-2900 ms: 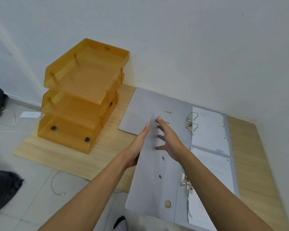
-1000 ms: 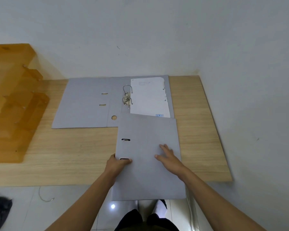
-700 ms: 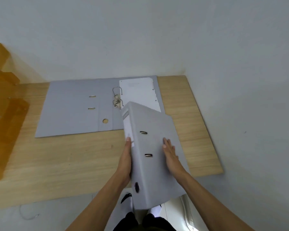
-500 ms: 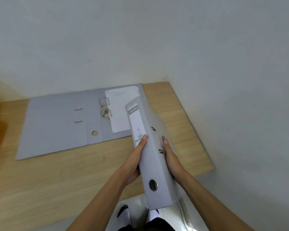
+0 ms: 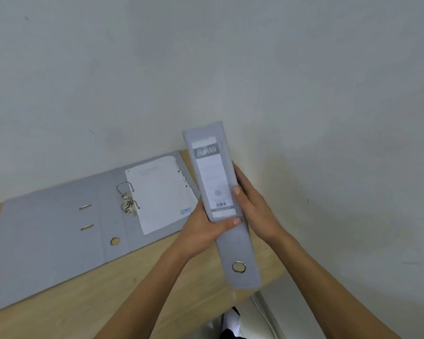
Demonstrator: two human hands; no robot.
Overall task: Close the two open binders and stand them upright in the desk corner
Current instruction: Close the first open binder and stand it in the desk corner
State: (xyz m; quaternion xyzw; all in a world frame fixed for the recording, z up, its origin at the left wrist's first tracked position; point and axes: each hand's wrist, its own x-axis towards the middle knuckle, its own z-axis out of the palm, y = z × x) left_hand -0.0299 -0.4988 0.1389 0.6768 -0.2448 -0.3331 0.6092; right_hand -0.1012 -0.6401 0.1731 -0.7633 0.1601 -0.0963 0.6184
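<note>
A closed grey binder [image 5: 233, 250] is held in the air above the wooden desk [image 5: 123, 297], its spine with a white label and a ring hole facing me, top end tilted toward the wall. My left hand [image 5: 201, 228] grips its left side, thumb across the spine. My right hand [image 5: 252, 204] clasps its right side. A second grey binder [image 5: 47, 238] lies open and flat on the desk to the left, with its metal rings and a white sheet showing.
White walls meet in a corner just behind the held binder, at the desk's far right. The desk's right edge drops to the floor [image 5: 267, 314] near my feet.
The near binder was shut flat on the desk, then both hands lifted it, turned it spine-up and carried it toward the right corner. My view swung right, so the orange trays left the frame.
</note>
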